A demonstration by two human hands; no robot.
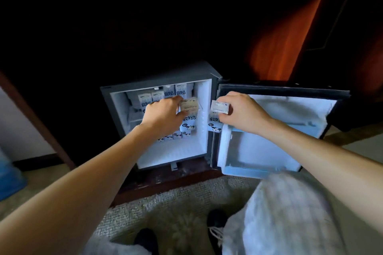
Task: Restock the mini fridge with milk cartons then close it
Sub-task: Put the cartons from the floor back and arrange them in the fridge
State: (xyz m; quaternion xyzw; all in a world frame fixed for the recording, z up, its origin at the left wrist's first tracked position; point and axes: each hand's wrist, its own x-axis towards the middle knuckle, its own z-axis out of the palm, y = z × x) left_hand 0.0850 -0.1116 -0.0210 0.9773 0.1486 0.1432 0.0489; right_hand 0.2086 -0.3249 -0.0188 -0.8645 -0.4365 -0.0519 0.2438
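Note:
The mini fridge [116, 109] stands open, lit white inside, with its door [269, 151] swung out to the right. My left hand [163, 116] grips a white milk carton with a cow print [189, 117] inside the fridge, in front of the shelf. My right hand [240, 113] grips a second carton [218, 109] at the fridge's right front edge, by the door hinge. Several cartons [159, 95] stand upright on the upper shelf at the back. Several more [176, 135] stand low on the fridge floor, partly hidden by my left hand.
The fridge sits in a dark wooden cabinet [41, 122] whose base ledge [165, 182] runs along the front. Grey carpet [176, 209] lies below. My knees in pale trousers [290, 213] and dark shoes [216, 218] are near. A blue object [8, 176] is at the left edge.

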